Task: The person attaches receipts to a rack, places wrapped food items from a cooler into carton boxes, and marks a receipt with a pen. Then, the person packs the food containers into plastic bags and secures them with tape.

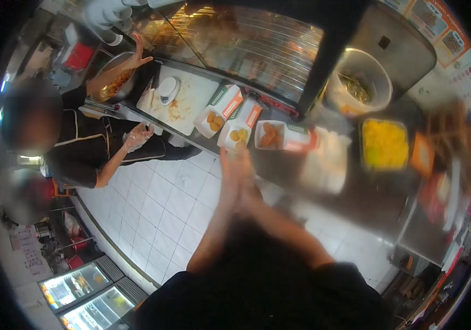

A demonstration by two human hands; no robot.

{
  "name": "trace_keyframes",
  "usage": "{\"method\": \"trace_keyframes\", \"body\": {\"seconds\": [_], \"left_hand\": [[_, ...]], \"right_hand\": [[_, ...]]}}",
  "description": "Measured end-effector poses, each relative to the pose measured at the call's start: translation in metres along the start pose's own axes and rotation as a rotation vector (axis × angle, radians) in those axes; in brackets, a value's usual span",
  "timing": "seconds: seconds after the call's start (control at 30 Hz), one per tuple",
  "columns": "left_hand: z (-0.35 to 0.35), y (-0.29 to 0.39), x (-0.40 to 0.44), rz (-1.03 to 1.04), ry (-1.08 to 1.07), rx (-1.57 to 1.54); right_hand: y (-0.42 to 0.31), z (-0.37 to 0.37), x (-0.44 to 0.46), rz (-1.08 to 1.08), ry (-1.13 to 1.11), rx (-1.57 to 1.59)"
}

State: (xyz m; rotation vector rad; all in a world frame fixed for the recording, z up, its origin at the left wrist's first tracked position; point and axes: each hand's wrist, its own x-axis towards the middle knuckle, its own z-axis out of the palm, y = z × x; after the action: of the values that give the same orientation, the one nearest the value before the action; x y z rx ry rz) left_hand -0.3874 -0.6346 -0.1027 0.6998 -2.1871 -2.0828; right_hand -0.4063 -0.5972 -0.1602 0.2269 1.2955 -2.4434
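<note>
Filling: left-side takeaway box [201,127], middle takeaway box [225,136], right-side takeaway box [261,131] on table [373,190], all holding food | Closing: lids open | Left hand [229,165], right hand [247,170]: together beside middle takeaway box, fingers blurred, grasp cannot be told

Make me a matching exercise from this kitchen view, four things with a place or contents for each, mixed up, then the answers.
1. Scale
2. Yellow food
3. Round bucket
4. Metal bowl

A. Holds greenish food
B. Holds orange-brown food
C. On the white board
D. In a squarish tub

Right pairs: 1-C, 2-D, 3-A, 4-B
</note>
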Motion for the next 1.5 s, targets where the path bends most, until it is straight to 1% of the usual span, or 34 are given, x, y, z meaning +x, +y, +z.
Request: {"method": "trace_keyframes", "body": {"seconds": [0.03,0.1,0.13,0.2,0.23,0.27,0.33,0.4,0.43,0.47,0.5,0.57,0.6,0.63,0.67,0.7,0.77,0.8,0.87,0.93,0.97,1.0,1.07,1.1,1.17,1.2,1.23,1.27,1.33,1.37,1.4,1.43,1.47,1.5], "left_hand": [[-0.013,-0.015,0.026,-0.097,-0.004,-0.096],[-0.037,-0.031,0.057,-0.226,0.148,-0.573],[-0.057,-0.06,0.082,-0.227,0.136,-0.578],[-0.101,-0.12,0.126,0.705,0.041,0.457],[-0.109,-0.083,0.148,0.567,0.253,0.373],[-0.116,-0.041,0.18,0.422,0.465,0.288],[-0.167,-0.048,0.258,0.258,0.265,-0.281],[-0.191,-0.047,0.3,0.171,0.271,-0.234],[-0.203,-0.054,0.324,0.14,0.276,-0.211],[-0.216,-0.061,0.348,0.109,0.279,-0.187],[-0.234,-0.097,0.373,0.019,0.147,-0.317],[-0.216,-0.061,0.339,-0.046,0.215,-0.616],[-0.213,-0.067,0.335,-0.046,0.212,-0.612],[-0.21,-0.079,0.335,0.179,0.211,0.045],[-0.206,-0.093,0.337,0.395,0.19,0.704],[-0.201,-0.112,0.339,0.398,0.178,0.704],[-0.189,-0.137,0.337,0.493,-0.048,1.066],[-0.188,-0.139,0.335,0.501,-0.059,1.068],[-0.185,-0.129,0.324,0.23,-0.095,1.007],[-0.192,-0.165,0.325,0.277,-0.114,1.115],[-0.206,-0.173,0.328,0.316,-0.121,1.224],[-0.207,-0.164,0.315,0.279,-0.032,1.205],[-0.209,-0.121,0.271,0.253,0.005,1.073],[-0.215,-0.119,0.256,0.265,0.028,1.08],[-0.215,-0.127,0.229,0.364,0.131,1.047],[-0.219,-0.123,0.216,0.359,0.105,1.138],[-0.229,-0.162,0.204,0.635,0.287,0.976],[-0.21,-0.133,0.168,0.547,0.196,0.963],[-0.16,-0.082,0.102,0.416,0.087,0.966],[-0.132,-0.062,0.073,0.377,0.064,0.981],[-0.103,-0.059,0.042,0.455,0.032,0.832],[-0.082,-0.048,0.016,0.294,-0.042,0.828],[-0.061,-0.055,0.002,0.22,-0.195,0.76],[-0.022,-0.052,-0.024,0.411,-0.247,0.783]], "right_hand": [[0.01,0.008,0.009,0.045,-0.028,0.003],[0.024,0.019,0.031,0.121,-0.102,-0.041],[0.026,0.022,0.04,0.124,-0.147,-0.101],[0.026,0.02,0.048,0.048,-0.231,-0.318],[0.023,0.019,0.049,-0.02,-0.263,-0.443],[0.02,0.013,0.043,-0.018,-0.251,-0.449],[0.002,0.003,0.043,0.144,-0.173,-0.843],[0.01,-0.003,0.058,0.19,0.235,-1.138],[0.022,-0.011,0.071,0.191,0.235,-1.144],[0.039,-0.022,0.087,0.123,0.282,-1.323],[0.051,-0.028,0.096,0.062,0.326,-1.497],[0.059,-0.031,0.111,0.102,0.296,-1.476],[0.06,-0.03,0.118,0.127,0.275,-1.459],[0.058,-0.026,0.115,-0.154,0.204,-1.413],[0.065,-0.032,0.121,-0.153,0.212,-1.413],[0.081,-0.044,0.128,-0.097,0.229,-1.432],[0.089,-0.057,0.125,-0.035,0.266,-1.444],[0.089,-0.059,0.12,-0.089,0.254,-1.439],[0.083,-0.063,0.107,-0.147,0.247,-1.428],[0.069,-0.064,0.089,0.104,0.201,-1.539],[0.071,-0.071,0.08,-0.136,0.187,-1.375],[0.077,-0.082,0.064,-0.359,0.167,-1.189],[0.072,-0.096,0.037,-0.502,0.123,-1.43],[0.055,-0.095,0.023,-0.525,0.114,-1.417],[0.0,-0.102,-0.022,-0.138,0.082,-1.377],[-0.015,-0.116,-0.04,-0.131,0.136,-1.384],[-0.028,-0.136,-0.063,-0.093,0.156,-1.288],[-0.046,-0.16,-0.095,-0.053,0.195,-1.196],[-0.087,-0.202,-0.146,-0.145,0.315,-1.146],[-0.107,-0.24,-0.171,0.015,0.314,-1.166],[-0.135,-0.263,-0.201,0.021,0.345,-1.033],[-0.157,-0.289,-0.224,-0.066,0.398,-1.137],[-0.17,-0.322,-0.239,-0.149,0.449,-1.236],[-0.184,-0.363,-0.251,-0.107,0.458,-1.276]]}}
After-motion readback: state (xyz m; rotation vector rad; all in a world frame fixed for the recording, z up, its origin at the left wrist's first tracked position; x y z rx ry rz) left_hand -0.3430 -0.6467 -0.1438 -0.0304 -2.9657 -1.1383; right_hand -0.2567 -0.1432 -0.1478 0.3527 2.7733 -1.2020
